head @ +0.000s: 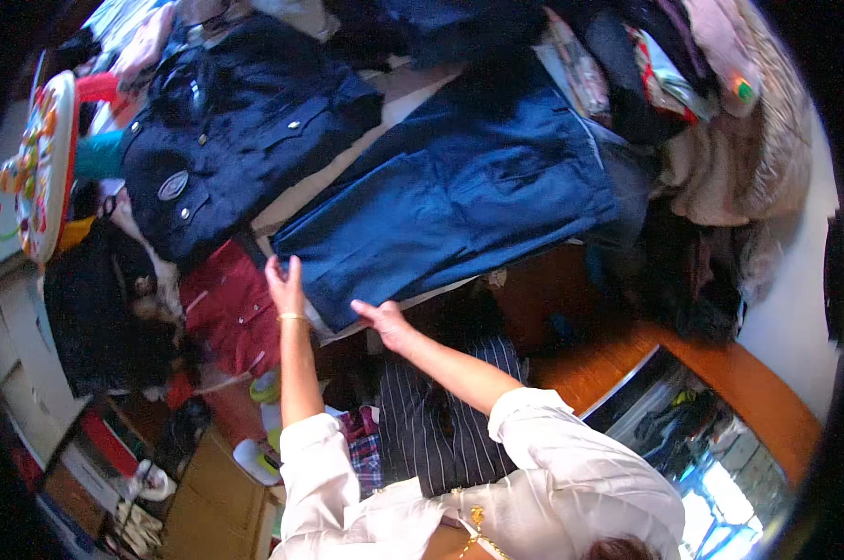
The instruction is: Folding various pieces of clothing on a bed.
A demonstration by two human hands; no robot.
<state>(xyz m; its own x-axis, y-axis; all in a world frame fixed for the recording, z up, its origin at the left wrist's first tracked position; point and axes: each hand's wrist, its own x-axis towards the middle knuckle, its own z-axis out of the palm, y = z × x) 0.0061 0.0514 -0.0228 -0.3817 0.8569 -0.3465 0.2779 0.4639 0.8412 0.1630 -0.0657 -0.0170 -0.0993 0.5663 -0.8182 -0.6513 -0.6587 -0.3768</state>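
Dark blue trousers [436, 196] lie spread out flat before me, legs towards me and waist at the far right. My left hand [287, 285] is at the left corner of the leg ends, thumb and forefinger apart. On the near edge of the same leg ends is my right hand [388, 325], its thumb stretched along the cloth; whether its fingers grip the fabric is hidden. Left of the trousers lies a navy uniform shirt [233, 133] with metal buttons and a badge patch. A dark red garment [229, 308] sits beside my left wrist.
Heaped clothes [716, 161] line the far right. A toy activity tray [47, 168] stands at the left, above a black garment [107, 315]. Below are a cardboard box [205, 497], striped black trousers [443, 420] near my body, and a wood-framed mirror-like panel [709, 420] at lower right.
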